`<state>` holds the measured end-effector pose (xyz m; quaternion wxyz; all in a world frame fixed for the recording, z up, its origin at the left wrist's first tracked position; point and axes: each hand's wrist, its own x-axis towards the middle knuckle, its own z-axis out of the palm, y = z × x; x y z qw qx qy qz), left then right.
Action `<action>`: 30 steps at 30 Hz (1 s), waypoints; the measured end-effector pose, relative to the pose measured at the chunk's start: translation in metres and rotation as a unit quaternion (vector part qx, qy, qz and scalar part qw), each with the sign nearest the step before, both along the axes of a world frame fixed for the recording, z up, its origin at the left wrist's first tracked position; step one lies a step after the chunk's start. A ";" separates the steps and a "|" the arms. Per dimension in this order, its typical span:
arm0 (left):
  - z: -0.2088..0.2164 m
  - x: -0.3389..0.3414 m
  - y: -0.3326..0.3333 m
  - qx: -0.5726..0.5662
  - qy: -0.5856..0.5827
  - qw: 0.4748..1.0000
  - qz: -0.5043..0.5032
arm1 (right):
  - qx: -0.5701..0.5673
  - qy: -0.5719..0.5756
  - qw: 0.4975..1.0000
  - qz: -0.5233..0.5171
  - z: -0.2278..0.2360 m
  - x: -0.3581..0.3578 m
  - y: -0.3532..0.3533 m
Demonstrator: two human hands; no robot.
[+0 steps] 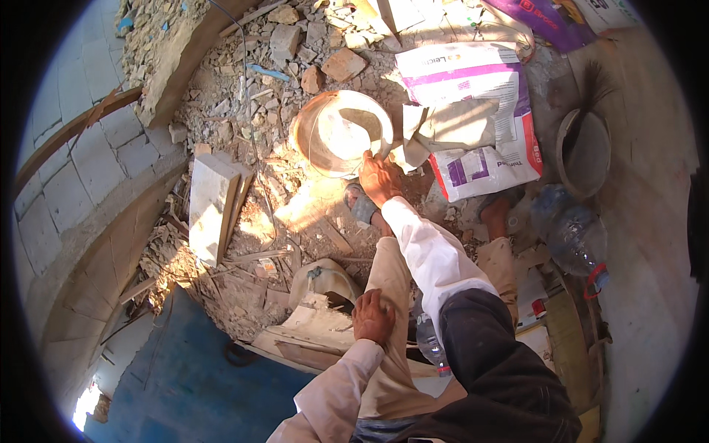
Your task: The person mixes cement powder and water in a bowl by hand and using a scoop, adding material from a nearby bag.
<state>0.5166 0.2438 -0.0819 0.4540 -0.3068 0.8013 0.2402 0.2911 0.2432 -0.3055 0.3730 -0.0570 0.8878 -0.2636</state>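
Note:
My right hand [379,179] is closed on the near right rim of a pale round bucket [301,136]. The bucket stands on rubble, its inside partly sunlit, and I cannot tell what it contains. My left hand [374,317] rests against my left trouser leg [388,275], its fingers curled in with nothing seen in them. A white and purple bag [502,88] lies just right of the bucket. A torn, pale flap [461,122] lies across the bag. Below my right hand shows a grey shoe [360,203].
Broken bricks and stones [343,65] cover the ground behind the bucket. Pale boards [213,199] lie at the left, near a block wall [96,162]. At the right are a large clear bottle [572,232] and a round pan [591,159] with a dark brush [588,92].

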 end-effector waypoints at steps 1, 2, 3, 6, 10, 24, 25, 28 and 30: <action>0.000 -0.001 0.002 -0.002 0.000 1.000 -0.002 | -0.015 0.042 0.999 -0.009 -0.001 0.004 0.015; 0.000 -0.002 0.003 -0.001 0.000 1.000 -0.004 | -0.029 0.069 0.996 -0.058 0.001 0.013 0.030; 0.001 -0.006 0.004 -0.001 -0.009 1.000 -0.010 | -0.071 0.107 0.986 -0.110 0.002 0.021 0.047; 0.000 -0.005 0.002 -0.008 -0.021 0.999 -0.023 | -0.083 0.113 0.963 -0.229 0.003 0.051 0.098; -0.001 -0.006 0.007 -0.014 -0.023 0.999 -0.038 | 0.045 0.023 0.929 -0.367 -0.044 0.057 0.166; 0.007 0.027 -0.013 -0.098 -0.040 0.991 -0.075 | -0.108 0.020 0.908 -0.405 -0.181 -0.001 0.087; -0.002 0.018 0.010 -0.057 -0.025 0.996 -0.068 | -0.071 0.043 0.906 -0.416 -0.209 -0.004 0.134; -0.010 0.014 0.031 -0.017 -0.023 0.998 -0.054 | -0.100 -0.027 0.882 -0.461 -0.221 -0.002 0.181; -0.001 0.016 0.008 -0.052 -0.031 0.997 -0.053 | -0.294 -0.130 0.735 -0.597 -0.172 0.010 0.128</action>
